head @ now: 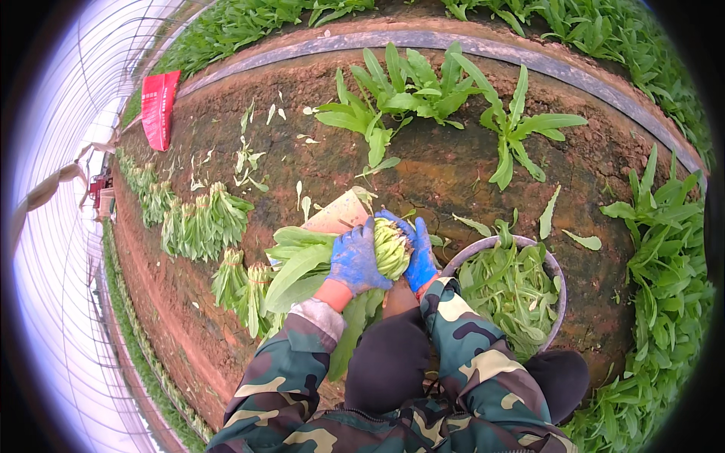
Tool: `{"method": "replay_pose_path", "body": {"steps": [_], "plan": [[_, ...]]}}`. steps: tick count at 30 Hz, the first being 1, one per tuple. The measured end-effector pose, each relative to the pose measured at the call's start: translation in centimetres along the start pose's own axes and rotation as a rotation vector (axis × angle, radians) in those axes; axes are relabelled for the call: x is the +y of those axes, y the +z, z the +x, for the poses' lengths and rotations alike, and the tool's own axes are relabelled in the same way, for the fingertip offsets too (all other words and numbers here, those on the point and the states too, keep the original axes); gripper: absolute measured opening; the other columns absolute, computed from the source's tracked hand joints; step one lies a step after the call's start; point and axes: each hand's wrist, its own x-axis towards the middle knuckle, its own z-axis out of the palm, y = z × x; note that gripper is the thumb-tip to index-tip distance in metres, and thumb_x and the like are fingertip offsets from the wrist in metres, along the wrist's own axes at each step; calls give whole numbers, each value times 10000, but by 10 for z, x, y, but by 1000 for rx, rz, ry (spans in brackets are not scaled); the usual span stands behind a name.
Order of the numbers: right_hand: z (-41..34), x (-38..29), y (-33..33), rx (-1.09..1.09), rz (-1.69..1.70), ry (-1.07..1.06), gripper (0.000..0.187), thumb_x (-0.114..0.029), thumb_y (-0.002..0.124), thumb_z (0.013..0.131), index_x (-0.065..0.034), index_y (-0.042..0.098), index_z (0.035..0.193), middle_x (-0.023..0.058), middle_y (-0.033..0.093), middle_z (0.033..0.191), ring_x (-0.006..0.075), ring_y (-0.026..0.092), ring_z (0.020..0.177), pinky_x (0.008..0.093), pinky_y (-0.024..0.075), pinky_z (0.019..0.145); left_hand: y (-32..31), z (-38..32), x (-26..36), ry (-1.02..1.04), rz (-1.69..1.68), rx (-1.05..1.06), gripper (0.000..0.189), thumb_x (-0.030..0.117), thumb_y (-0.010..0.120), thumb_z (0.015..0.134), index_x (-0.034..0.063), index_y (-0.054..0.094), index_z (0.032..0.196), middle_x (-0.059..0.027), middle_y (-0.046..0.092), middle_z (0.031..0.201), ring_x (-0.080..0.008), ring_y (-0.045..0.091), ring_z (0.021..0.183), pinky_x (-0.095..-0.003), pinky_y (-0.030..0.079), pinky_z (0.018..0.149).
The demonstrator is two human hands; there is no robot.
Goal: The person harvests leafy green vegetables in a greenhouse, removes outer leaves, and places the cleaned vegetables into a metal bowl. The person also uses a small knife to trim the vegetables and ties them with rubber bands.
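My left hand (354, 260), in a soiled blue glove, is wrapped around a bunch of leafy greens (392, 249). The pale stem ends point right, while the long leaves spread left and hang down over my lap. My right hand (420, 252), gloved the same way, cups the cut stem ends, its fingers reaching over the top of the bunch. Behind my left hand, a pale speckled board or sheet (340, 214) is partly covered by leaves. Just left of the held leaves stand tied bunches (249, 283) of the same greens, their stem ends up.
A round bucket (562, 306) of loose leaves stands by my right knee. More tied bunches (204, 221) line the soil at left, near a red printed bag (158, 110). Uncut plants (408, 90) grow ahead and at right (662, 272). A strip (419, 38) crosses the far soil.
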Motion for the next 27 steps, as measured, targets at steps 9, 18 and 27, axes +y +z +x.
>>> {"method": "replay_pose_path", "body": {"steps": [9, 18, 27], "plan": [[4, -4, 9, 83, -16, 6, 834, -663, 264, 969, 33, 459, 1385, 163, 530, 1374, 293, 513, 1261, 439, 361, 1114, -1, 3, -6, 29, -92, -30, 1274, 475, 872, 441, -56, 282, 1438, -247, 505, 1308, -381, 502, 1218, -445, 369, 1059], [9, -1, -7, 88, -19, 15, 880, -705, 226, 951, 42, 519, 1314, 168, 568, 1323, 288, 544, 1221, 435, 390, 1093, 1, 2, -5, 59, -59, 24, 1283, 476, 873, 436, -48, 270, 1441, -242, 506, 1309, -371, 509, 1208, -447, 376, 1044], [11, -2, 15, 171, 111, 10, 874, -696, 229, 954, 50, 565, 1260, 194, 617, 1255, 299, 593, 1153, 433, 415, 1069, 8, -6, -16, 53, -237, 79, 1277, 484, 895, 430, -46, 311, 1434, -226, 580, 1233, -368, 586, 1121, -430, 450, 981]]}}
